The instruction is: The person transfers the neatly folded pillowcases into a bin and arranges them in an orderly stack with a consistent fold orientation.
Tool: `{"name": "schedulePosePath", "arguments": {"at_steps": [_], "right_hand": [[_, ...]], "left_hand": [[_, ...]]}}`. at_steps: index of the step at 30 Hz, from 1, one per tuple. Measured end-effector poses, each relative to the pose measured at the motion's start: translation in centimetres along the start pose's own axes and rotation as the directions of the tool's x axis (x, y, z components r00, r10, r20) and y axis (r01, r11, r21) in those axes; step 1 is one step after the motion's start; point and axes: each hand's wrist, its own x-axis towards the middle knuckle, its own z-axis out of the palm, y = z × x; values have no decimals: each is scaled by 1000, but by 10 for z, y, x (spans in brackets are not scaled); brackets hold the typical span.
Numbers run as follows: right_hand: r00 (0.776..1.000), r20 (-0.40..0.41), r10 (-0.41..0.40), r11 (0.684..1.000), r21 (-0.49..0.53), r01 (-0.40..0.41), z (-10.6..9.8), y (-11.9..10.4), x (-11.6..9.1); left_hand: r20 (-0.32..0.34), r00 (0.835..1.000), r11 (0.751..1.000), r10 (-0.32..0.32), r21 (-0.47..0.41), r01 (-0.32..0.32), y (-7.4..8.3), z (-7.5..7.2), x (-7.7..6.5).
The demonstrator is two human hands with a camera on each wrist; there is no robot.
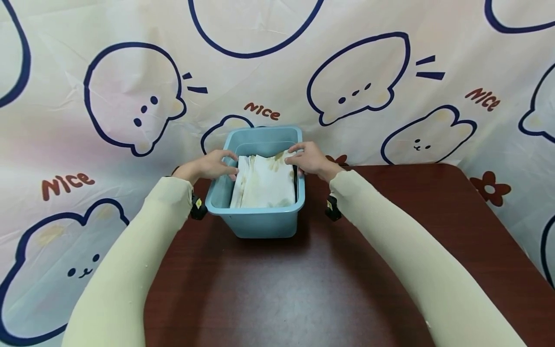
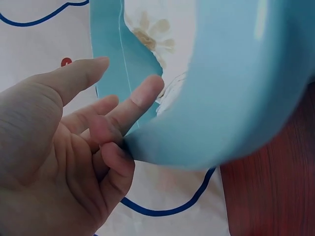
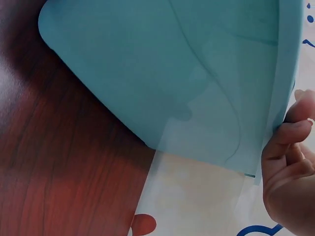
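A light-blue plastic bin stands on the table, its walls flaring up to a wide rim. Inside lies a folded white cloth with faint brown and yellow flower prints, which the left wrist view shows in part. My left hand is at the bin's left rim, fingers loosely bent; in the left wrist view some fingertips touch the rim and others reach inside. Across from it, my right hand lies over the right rim, with fingertips at the cloth's far right corner. The right wrist view shows bent fingers beside the rim.
The dark reddish-brown table extends in front of the bin and to its right. Behind hangs a pale sheet with blue outlined cartoon figures, close to the bin's back. Small black wrist devices sit below both cuffs.
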Motion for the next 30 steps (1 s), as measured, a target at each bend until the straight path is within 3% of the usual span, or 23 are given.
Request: {"name": "schedulePosePath", "arguments": {"at_steps": [10, 19, 30], "right_hand": [[1000, -1, -9, 999, 38, 9, 4, 3, -3], [996, -25, -84, 996, 11, 84, 7, 6, -10], [990, -12, -141, 982, 122, 141, 2, 12, -19]], "left_hand": [[-34, 999, 998, -9, -60, 7, -2, 1, -6], [-90, 995, 993, 37, -112, -47, -6, 2, -14], [-185, 980, 957, 78, -262, -125, -20, 6, -31]]}}
